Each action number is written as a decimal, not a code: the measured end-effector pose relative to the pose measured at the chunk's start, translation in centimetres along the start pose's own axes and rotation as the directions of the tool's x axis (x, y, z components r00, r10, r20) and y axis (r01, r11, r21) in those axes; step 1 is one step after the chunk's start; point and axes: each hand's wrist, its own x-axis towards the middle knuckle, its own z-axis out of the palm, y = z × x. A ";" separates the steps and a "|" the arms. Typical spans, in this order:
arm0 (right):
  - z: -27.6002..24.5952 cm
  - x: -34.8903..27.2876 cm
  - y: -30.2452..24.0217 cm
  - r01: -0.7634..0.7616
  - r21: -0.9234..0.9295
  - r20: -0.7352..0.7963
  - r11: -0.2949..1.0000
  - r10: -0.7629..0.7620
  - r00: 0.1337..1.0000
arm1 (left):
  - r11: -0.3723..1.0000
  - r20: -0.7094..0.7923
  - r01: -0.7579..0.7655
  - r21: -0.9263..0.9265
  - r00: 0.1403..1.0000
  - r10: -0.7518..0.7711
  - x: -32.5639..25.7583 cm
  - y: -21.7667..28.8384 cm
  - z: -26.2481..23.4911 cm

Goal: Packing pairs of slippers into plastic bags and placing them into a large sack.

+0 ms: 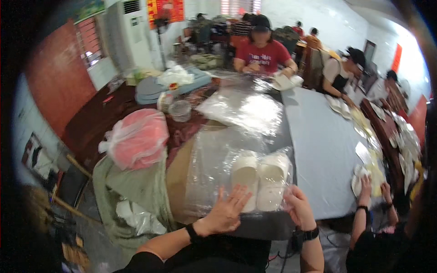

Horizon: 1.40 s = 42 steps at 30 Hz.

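Note:
A pair of cream slide slippers (272, 194) lies side by side inside a clear plastic bag (284, 157) at the near edge of the table. My left hand (226, 210) rests on the left slipper and the film, its fingers stretched out. At the bag's right edge, my right hand (300, 207) has its fingers closed on the plastic beside the right slipper. Just beyond the slippers, more clear film (209, 145) is spread flat, and a shiny stack of clear plastic bags (241, 107) lies further back.
To the left are a pink bundle in a plastic bag (139, 139), a green cloth sack (132, 191) and a clear tub (180, 110). A grey tabletop (323, 150) extends right. Across the table a person in red (264, 54) handles slippers; a co-worker's hands (366, 189) work at right.

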 end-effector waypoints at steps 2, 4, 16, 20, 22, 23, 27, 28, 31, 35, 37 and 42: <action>3.2 -2.0 -0.7 0.030 0.014 0.048 0.999 -0.031 0.998 | 1.000 -0.078 0.023 0.011 0.997 -0.022 0.1 0.3 0.9; 6.0 -3.5 -0.4 0.083 0.035 0.082 0.996 -0.086 0.993 | 0.999 -0.174 0.003 -0.036 0.985 -0.009 0.2 -0.5 2.5; -1.4 3.2 5.4 0.468 -0.532 0.193 0.706 -0.437 0.878 | 0.693 -0.592 -0.221 -0.686 0.724 -0.355 -6.8 -0.4 -6.1; -6.3 6.5 9.3 0.401 -0.618 0.137 0.677 -0.410 0.902 | 0.814 -0.622 0.176 -0.553 0.563 -0.544 -18.2 0.9 -10.8; -4.8 5.1 8.1 0.326 -0.644 0.123 0.692 -0.326 0.937 | 0.793 -0.687 0.287 -0.537 0.396 -0.609 -23.4 1.8 -12.1; -5.1 5.0 7.9 0.328 -0.632 0.104 0.702 -0.344 0.933 | 0.746 -0.676 0.417 -0.519 0.333 -0.657 -25.8 2.2 -12.9; -5.2 5.0 7.5 0.291 -0.597 0.050 0.748 -0.327 0.944 | 0.517 -0.656 0.625 -0.585 0.010 -0.755 -32.2 2.1 -16.0; -5.4 5.1 7.3 0.243 -0.610 0.030 0.754 -0.284 0.958 | 0.508 -0.657 0.631 -0.585 -0.002 -0.754 -33.3 1.5 -16.5; -8.2 7.0 8.6 0.290 -0.652 0.040 0.700 -0.350 0.936 | 0.520 -0.770 0.745 -0.418 0.013 -0.638 -37.6 -2.6 -15.4; -8.7 7.4 9.5 0.359 -0.671 0.052 0.649 -0.442 0.896 | 0.347 -0.451 0.468 -0.813 -0.129 -0.883 -40.5 -6.8 -14.2; -9.2 7.3 9.5 0.378 -0.689 0.083 0.619 -0.450 0.889 | 0.275 -0.322 0.308 -0.911 -0.112 -0.940 -40.9 -9.3 -14.7; -7.9 7.4 9.7 0.366 -0.697 0.093 0.617 -0.429 0.898 | 0.011 -0.012 0.066 -0.998 -0.008 -1.000 -45.5 -17.6 -15.1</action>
